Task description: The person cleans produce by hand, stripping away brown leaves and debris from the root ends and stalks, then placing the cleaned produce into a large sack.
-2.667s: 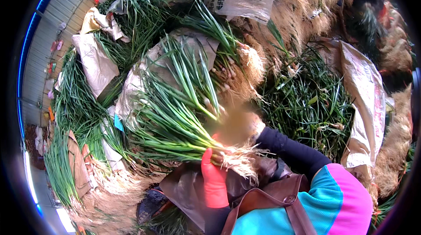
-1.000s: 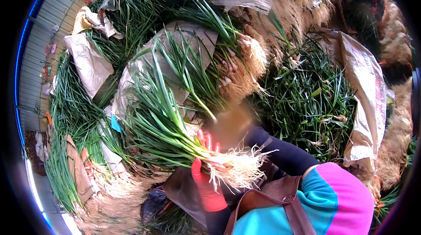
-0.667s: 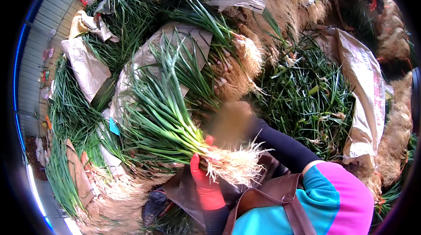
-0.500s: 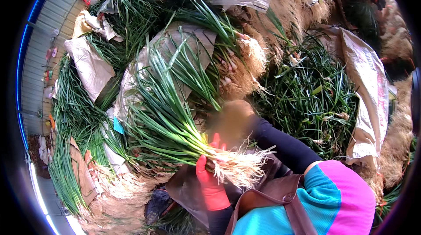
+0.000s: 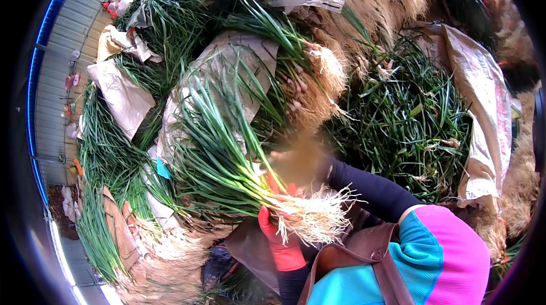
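Observation:
A bunch of green onions (image 5: 227, 171) lies across my left hand (image 5: 277, 237), which wears a red-orange glove and is closed around the white stems. The pale, stringy roots (image 5: 315, 214) stick out to the right, while the long leaves fan toward the upper left. My right hand (image 5: 304, 160) is at the upper side of the bunch, beside the stems. A brownish blur covers most of it, so its fingers and anything in them cannot be made out. More green onions with roots and pinkish bulbs (image 5: 301, 80) lie just beyond it.
A heap of loose green onions (image 5: 406, 129) sits at the right beside a pale woven sack (image 5: 483, 111). Rooted bundles and greens are piled at the left (image 5: 108, 140), partly under pale sacking (image 5: 122, 97). A ribbed metal wall (image 5: 54, 97) runs along the far left.
The stalks on the upper side now lie with the bunch; earlier some stood apart near my right hand. My left hand with the bunch has shifted slightly right in view.

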`<move>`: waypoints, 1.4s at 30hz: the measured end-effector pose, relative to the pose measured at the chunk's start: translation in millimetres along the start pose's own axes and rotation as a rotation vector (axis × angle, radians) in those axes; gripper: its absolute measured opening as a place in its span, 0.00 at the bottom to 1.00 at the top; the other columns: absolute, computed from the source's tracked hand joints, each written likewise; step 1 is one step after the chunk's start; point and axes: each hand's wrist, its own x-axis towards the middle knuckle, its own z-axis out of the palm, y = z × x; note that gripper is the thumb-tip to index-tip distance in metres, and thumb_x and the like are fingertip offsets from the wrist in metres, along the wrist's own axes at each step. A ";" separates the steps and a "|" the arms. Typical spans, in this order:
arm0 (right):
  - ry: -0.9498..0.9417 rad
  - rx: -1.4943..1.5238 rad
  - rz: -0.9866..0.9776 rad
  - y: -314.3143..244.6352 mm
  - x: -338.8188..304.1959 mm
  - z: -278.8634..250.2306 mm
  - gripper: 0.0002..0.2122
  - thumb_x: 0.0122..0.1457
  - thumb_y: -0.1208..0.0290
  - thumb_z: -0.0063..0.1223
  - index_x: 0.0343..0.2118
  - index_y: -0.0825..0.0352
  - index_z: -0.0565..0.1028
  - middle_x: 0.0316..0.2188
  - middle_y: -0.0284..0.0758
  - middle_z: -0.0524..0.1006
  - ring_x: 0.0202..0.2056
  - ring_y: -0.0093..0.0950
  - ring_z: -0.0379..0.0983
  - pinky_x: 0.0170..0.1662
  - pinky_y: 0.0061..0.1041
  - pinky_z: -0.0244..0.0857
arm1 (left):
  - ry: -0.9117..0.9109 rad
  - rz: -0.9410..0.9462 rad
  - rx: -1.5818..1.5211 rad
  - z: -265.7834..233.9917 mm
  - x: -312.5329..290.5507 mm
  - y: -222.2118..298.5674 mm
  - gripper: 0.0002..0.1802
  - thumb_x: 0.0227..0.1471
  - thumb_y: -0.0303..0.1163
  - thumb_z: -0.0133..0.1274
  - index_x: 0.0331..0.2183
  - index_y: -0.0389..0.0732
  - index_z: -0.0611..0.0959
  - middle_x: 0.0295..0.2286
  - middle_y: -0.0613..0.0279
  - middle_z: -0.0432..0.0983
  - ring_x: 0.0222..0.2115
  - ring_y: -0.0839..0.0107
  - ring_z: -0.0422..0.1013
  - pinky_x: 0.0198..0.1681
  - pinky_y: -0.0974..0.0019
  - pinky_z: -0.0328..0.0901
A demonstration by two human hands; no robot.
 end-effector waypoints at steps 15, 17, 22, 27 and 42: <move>0.489 -1.346 0.494 -13.9 -2.2 -24.1 0.18 0.50 0.52 0.54 0.33 0.64 0.76 0.31 0.42 0.77 0.35 0.40 0.74 0.38 0.36 0.67 | -0.118 0.039 -0.294 -28.1 -4.6 -12.7 0.32 0.55 0.41 0.40 0.59 0.48 0.55 0.57 0.65 0.55 0.60 0.56 0.45 0.61 0.46 0.42; 0.489 -1.417 0.408 -5.9 -3.3 -32.2 0.17 0.50 0.53 0.54 0.33 0.65 0.76 0.30 0.42 0.77 0.34 0.40 0.74 0.38 0.35 0.67 | -0.115 0.022 -0.212 -9.7 1.5 -12.5 0.34 0.55 0.40 0.39 0.60 0.48 0.51 0.60 0.68 0.46 0.60 0.57 0.46 0.60 0.47 0.46; 0.297 -0.913 0.133 19.5 -9.4 -41.3 0.15 0.51 0.57 0.55 0.31 0.66 0.77 0.24 0.39 0.77 0.29 0.31 0.75 0.36 0.29 0.67 | 0.030 0.027 -0.081 -20.3 -0.8 -15.4 0.35 0.53 0.39 0.42 0.60 0.44 0.53 0.59 0.67 0.50 0.59 0.61 0.48 0.62 0.53 0.43; 0.274 -0.071 0.405 -21.4 -30.2 9.2 0.14 0.51 0.59 0.59 0.29 0.68 0.77 0.21 0.29 0.76 0.26 0.16 0.68 0.31 0.21 0.64 | 0.019 0.023 -0.079 -22.1 -3.5 -20.7 0.34 0.52 0.41 0.44 0.59 0.44 0.55 0.56 0.59 0.56 0.57 0.61 0.53 0.61 0.48 0.42; 0.476 0.639 0.441 -38.4 1.5 50.3 0.13 0.58 0.57 0.50 0.22 0.59 0.68 0.14 0.23 0.63 0.14 0.16 0.54 0.17 0.17 0.47 | -0.085 0.132 -0.475 -14.8 -7.9 -16.7 0.26 0.53 0.42 0.45 0.52 0.42 0.65 0.42 0.58 0.65 0.42 0.59 0.61 0.48 0.59 0.57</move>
